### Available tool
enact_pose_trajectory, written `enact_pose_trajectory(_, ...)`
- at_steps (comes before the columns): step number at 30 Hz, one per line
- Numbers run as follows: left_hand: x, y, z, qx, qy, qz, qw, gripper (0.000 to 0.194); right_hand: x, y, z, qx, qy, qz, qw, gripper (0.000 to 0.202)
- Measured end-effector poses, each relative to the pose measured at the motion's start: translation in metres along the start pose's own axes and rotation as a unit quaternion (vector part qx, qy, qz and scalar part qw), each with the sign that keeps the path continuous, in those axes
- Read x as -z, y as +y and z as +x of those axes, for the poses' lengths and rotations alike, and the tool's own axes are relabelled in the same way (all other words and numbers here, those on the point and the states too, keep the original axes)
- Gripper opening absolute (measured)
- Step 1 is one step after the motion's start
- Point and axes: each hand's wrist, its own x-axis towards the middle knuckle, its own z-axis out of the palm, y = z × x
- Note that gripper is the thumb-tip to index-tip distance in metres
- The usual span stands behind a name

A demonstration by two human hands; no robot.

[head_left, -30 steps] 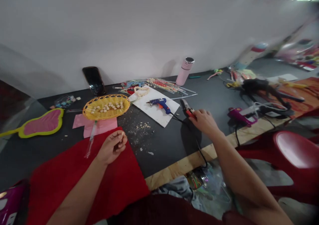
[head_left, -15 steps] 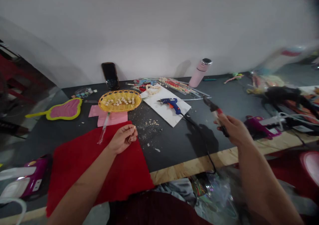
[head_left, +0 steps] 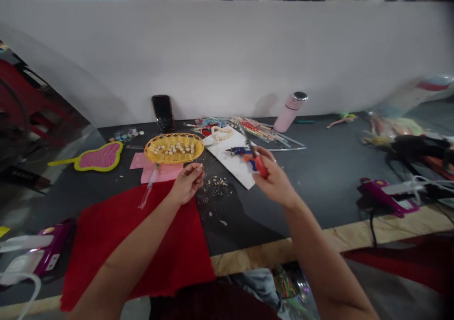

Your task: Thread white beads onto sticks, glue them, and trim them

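My left hand (head_left: 187,184) is closed in a pinch on a small pale piece (head_left: 202,166), just below the yellow basket (head_left: 173,157) of similar pieces. My right hand (head_left: 271,176) grips red-handled pliers (head_left: 260,165), their dark jaws pointing up and left over the white board (head_left: 227,161). Behind the pliers, a blue glue gun (head_left: 237,150) lies partly hidden on that board. Pale crumbs (head_left: 217,182) are scattered on the dark table between my hands. A red cloth (head_left: 142,244) lies under my left forearm.
A phone (head_left: 163,114) leans on the white partition. Thin sticks (head_left: 257,127) lie behind the board, beside a pink bottle (head_left: 290,112). A pink-and-yellow paddle (head_left: 99,157) is at left. Purple power strips (head_left: 388,197) sit at both sides.
My right hand has moved left with the pliers, from the table's right part to over the board's edge. My left hand has shifted slightly up and right, still pinching. The view has tilted a little.
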Motion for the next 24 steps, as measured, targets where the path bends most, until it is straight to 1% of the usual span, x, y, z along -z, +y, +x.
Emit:
enact_pose_trajectory(2,0.0,-0.001,0.002,0.001,0.007,-0.006,1.0,0.015,-0.019,0.011,-0.006,0.024,-0.045,-0.107,0.993,0.041)
enact_pose_trajectory(4,0.002,0.0,0.004,-0.001,0.009,-0.013,1.0,0.016,-0.032,0.022,-0.014,0.036,-0.088,-0.193,0.977,0.049)
enact_pose_trajectory(7,0.004,0.003,0.006,-0.008,0.023,-0.022,0.999,0.018,-0.041,0.033,-0.021,0.046,-0.136,-0.254,0.957,0.054)
enact_pose_trajectory(11,0.007,0.006,0.008,-0.016,0.036,-0.026,0.999,0.016,-0.041,0.033,-0.022,0.058,-0.162,-0.241,0.955,0.055)
enact_pose_trajectory(17,0.008,0.002,0.008,-0.022,0.047,-0.02,0.998,0.015,-0.046,0.027,-0.022,0.07,-0.195,-0.222,0.953,0.055)
enact_pose_trajectory(24,0.005,0.001,0.007,-0.011,0.061,-0.026,0.998,0.015,-0.05,0.024,-0.025,0.063,-0.206,-0.22,0.951,0.053)
